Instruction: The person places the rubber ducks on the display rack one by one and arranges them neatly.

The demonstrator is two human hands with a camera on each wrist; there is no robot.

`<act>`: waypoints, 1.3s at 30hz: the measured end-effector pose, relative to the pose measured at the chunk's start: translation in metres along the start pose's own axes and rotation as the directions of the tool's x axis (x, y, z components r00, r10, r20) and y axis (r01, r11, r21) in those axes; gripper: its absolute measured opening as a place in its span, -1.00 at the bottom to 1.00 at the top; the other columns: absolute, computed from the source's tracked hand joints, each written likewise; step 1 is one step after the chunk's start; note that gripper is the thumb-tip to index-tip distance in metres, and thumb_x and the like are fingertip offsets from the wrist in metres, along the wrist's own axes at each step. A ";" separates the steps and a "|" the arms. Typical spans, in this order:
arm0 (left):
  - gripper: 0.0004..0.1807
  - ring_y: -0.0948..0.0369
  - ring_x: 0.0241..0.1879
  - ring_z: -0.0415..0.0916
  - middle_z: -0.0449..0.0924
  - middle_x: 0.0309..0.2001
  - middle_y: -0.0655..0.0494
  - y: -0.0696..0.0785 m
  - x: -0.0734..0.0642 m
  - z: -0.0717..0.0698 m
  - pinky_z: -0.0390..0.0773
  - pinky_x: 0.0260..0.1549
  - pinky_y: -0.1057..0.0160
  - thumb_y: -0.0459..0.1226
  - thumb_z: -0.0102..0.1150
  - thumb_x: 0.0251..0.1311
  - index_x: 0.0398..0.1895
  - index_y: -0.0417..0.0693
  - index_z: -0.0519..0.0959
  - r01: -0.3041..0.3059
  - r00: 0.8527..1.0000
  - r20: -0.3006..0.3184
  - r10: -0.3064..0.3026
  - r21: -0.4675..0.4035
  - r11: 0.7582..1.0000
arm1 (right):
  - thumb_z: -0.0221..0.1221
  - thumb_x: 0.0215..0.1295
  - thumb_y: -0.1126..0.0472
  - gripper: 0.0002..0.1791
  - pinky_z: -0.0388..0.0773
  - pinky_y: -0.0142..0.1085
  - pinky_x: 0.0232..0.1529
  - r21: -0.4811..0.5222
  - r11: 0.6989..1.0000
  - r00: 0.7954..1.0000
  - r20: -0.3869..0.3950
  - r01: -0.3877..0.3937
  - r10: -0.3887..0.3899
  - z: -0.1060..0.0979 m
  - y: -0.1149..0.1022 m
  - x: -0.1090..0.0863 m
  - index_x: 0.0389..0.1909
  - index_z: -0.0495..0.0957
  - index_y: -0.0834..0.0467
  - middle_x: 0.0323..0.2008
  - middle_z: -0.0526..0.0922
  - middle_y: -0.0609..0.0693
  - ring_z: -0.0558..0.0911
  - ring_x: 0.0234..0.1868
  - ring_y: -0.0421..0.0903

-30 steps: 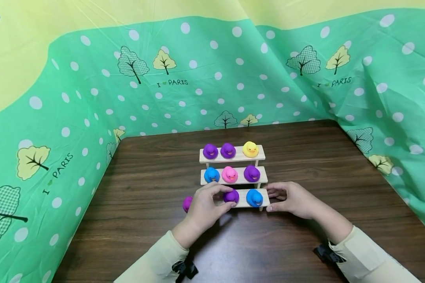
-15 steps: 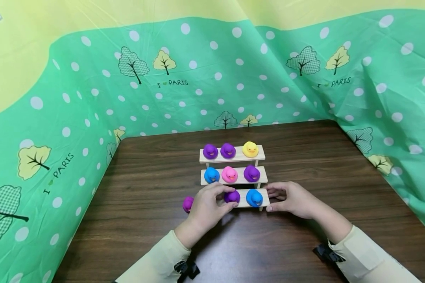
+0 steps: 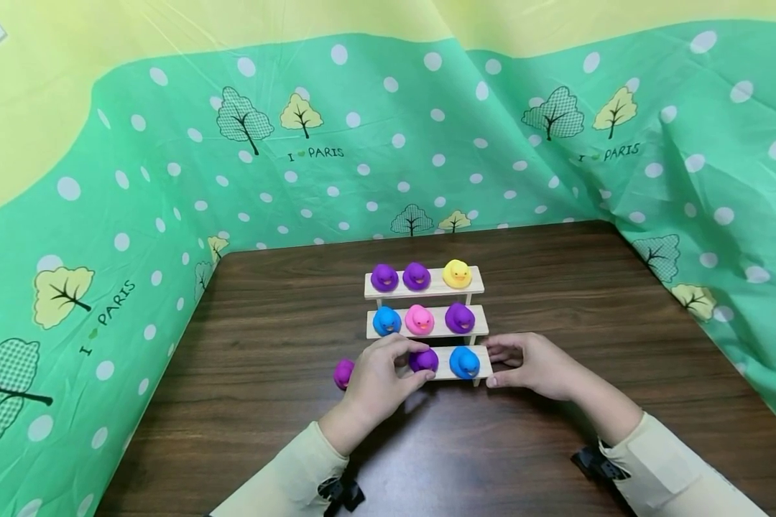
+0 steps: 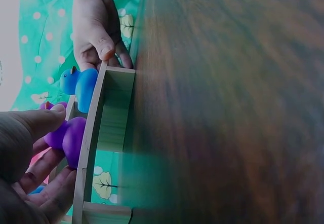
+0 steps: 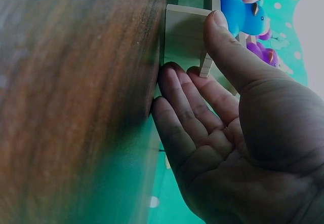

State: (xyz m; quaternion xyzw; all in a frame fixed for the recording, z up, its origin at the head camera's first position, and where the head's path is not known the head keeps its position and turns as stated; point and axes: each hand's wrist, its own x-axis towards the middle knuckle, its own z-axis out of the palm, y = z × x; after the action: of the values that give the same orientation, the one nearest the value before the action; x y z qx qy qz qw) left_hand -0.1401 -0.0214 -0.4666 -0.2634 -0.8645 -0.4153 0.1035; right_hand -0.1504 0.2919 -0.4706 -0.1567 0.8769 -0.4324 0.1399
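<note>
A small wooden three-step stand carries rubber ducks on each step. My left hand holds a purple rubber duck between thumb and fingers on the lowest step, as the left wrist view also shows. Right of that duck sits a blue rubber duck. At the right end of the same step, my right hand grips the board, thumb at the front corner and forefinger at the back one. In the right wrist view its other fingers extend beside the stand's leg.
Two purple ducks and a yellow duck fill the top step. Blue, pink and purple ducks line the middle one. A magenta-purple duck lies on the dark wooden table left of my left hand. Green dotted cloth surrounds the table.
The purple duck in my left hand has shifted very slightly right along the lowest step, then stopped. My right hand has stayed at the step's end.
</note>
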 end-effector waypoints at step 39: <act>-0.61 0.22 -0.04 0.67 0.76 -0.09 0.21 -0.068 -0.034 -0.081 0.67 -0.01 0.04 -0.28 0.66 0.04 -0.03 -0.01 0.78 0.119 0.985 -0.123 -0.121 -0.017 0.993 | 0.57 0.15 0.06 -0.27 0.69 -0.08 0.11 -0.001 1.000 1.000 0.011 -0.023 0.023 0.000 -0.003 0.001 0.28 0.57 0.28 0.06 0.74 0.06 0.71 0.10 0.03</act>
State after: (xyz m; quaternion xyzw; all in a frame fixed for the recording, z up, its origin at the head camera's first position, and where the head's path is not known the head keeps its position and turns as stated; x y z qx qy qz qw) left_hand -0.1516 -0.1319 -0.4742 -0.1851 -0.8688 -0.4405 0.1303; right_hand -0.1506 0.2901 -0.4682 -0.1491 0.8780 -0.4294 0.1497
